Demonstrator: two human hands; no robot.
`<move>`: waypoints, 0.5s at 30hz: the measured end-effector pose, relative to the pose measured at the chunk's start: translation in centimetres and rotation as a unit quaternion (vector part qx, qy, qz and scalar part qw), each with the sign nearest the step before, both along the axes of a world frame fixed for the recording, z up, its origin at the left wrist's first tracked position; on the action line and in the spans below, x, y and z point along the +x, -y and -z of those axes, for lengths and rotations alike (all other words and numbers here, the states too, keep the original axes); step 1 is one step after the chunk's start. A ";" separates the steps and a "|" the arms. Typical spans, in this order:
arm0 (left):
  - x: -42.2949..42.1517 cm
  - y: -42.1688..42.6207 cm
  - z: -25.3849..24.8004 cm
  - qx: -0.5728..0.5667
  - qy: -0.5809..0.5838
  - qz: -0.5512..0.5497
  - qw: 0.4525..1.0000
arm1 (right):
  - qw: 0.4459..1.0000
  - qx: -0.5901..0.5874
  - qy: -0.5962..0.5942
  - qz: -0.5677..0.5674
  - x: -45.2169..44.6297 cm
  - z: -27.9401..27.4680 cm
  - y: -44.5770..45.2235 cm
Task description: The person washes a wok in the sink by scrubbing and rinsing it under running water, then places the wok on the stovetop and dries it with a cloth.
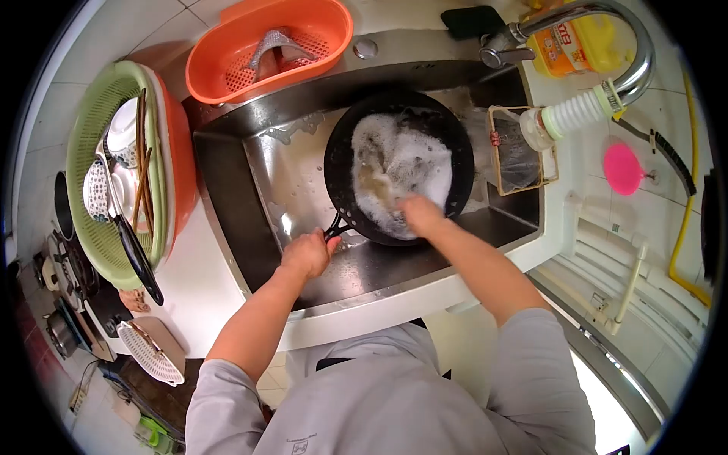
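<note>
A black pan (340, 144) with white foam and suds inside sits in the steel sink (292, 159). My left hand (307, 254) is wrapped round the pan's black handle at the lower left of the pan. Over the lower part of the foam is my right hand (421, 215), its fingers down in or at the suds inside the pan. Blur and foam hide those fingertips, and whether they hold anything does not show.
Left of the sink, a green basket (85, 227) holds bowls, chopsticks and a ladle. An orange basket (199, 68) stands behind the sink. The faucet (641, 57) arches at the upper right, near a wire holder (525, 188) with a bag and a yellow bottle (557, 49).
</note>
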State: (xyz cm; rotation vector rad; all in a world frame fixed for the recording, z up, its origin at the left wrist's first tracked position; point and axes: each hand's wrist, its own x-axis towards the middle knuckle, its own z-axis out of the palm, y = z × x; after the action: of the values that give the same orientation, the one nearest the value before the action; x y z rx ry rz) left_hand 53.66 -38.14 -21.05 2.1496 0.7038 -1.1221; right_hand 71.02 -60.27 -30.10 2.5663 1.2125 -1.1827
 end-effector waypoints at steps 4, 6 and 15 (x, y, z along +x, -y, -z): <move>-0.1 0.0 0.1 0.004 0.004 -0.005 1.000 | 0.976 -0.043 0.186 -0.102 8.8 -1.5 1.5; 0.0 0.0 0.2 0.006 -0.006 0.000 1.000 | 0.974 0.003 0.215 -0.078 9.6 -1.3 1.3; -0.1 0.4 0.5 0.027 -0.004 -0.001 1.000 | 0.994 0.041 -0.091 0.035 -2.5 -2.2 -4.8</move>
State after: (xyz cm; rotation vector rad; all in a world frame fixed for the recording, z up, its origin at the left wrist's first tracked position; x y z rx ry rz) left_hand 53.57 -38.54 -21.59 2.1895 0.7488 -1.1234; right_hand 68.51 -55.45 -27.87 2.6275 1.2395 -1.4401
